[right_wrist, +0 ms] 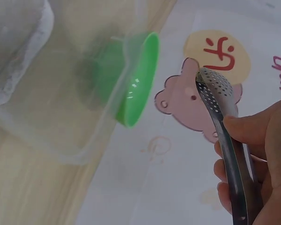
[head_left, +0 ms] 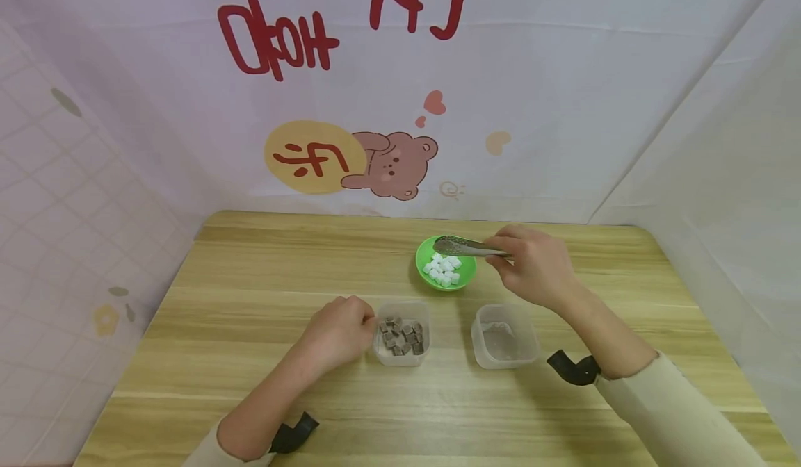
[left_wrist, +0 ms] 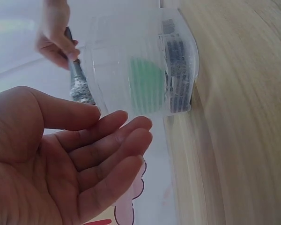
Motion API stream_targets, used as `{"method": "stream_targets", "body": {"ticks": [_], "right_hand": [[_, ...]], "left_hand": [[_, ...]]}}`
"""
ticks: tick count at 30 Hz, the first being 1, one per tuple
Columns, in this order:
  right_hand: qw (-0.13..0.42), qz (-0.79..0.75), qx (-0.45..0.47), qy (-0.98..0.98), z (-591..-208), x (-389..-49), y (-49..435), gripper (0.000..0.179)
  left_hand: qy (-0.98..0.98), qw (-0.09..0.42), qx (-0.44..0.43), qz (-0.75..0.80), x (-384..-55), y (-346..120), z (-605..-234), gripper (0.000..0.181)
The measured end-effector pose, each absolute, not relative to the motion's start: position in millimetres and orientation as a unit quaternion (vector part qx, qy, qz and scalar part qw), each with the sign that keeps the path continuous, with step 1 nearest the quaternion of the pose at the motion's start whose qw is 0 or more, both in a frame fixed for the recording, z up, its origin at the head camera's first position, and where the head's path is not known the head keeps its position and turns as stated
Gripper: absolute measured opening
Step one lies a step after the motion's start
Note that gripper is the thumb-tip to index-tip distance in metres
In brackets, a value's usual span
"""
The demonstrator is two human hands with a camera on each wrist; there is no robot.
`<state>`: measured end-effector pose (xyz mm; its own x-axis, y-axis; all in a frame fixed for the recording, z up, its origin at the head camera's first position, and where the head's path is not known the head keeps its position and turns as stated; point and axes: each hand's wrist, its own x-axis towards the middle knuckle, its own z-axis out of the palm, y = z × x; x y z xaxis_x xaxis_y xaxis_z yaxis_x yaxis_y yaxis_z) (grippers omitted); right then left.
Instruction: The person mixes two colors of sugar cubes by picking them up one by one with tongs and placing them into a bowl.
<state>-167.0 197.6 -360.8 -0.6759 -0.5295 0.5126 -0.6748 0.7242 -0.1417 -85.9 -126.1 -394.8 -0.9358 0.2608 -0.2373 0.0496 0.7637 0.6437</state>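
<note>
My right hand [head_left: 532, 262] grips a pair of metal tongs [right_wrist: 232, 159] with perforated ends, thumb on one arm and fingers round the other. The tong ends lie close together, over a green bowl [head_left: 421, 272] of white cubes [head_left: 446, 267] in the head view. My left hand [left_wrist: 79, 154] is loosely curled with nothing in it, its fingertips right by the left wall of a clear plastic box [head_left: 403, 307]. Several brown cubes [head_left: 400, 338] lie in that box. Below my right hand stands a second clear plastic box [head_left: 522, 345], with a whitish patch inside.
The boxes and bowl stand on a wood-grain table [head_left: 281, 258]. A white printed cloth [head_left: 563, 105] with a bear picture hangs behind the table's back edge, and white cloth also flanks both sides. Black curved pieces [head_left: 574, 370] sit at the wrists.
</note>
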Motion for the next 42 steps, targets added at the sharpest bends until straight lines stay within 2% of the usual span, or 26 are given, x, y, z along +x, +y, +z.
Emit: {"method": "stream_targets", "body": {"ticks": [9,14,28,34,42], "right_hand": [[0.183,0.163,0.270,-0.931,-375,-172,210,0.024],[0.182,0.172,0.261,-0.932,-374,-168,211,0.027],[0.215,0.176,0.346,-0.896,-369,-137,187,0.032],[0.190,0.163,0.380,-0.890,-368,-124,175,0.033],[0.164,0.137,0.409,-0.887,-371,-113,162,0.033]], "left_hand": [[0.926,0.155,0.088,0.334,-85,-127,-394,0.045],[0.924,0.159,0.090,0.337,-85,-127,-393,0.042],[0.926,0.158,0.095,0.330,-86,-128,-393,0.038],[0.927,0.157,0.094,0.328,-87,-128,-392,0.037],[0.928,0.158,0.089,0.326,-86,-127,-390,0.022]]}}
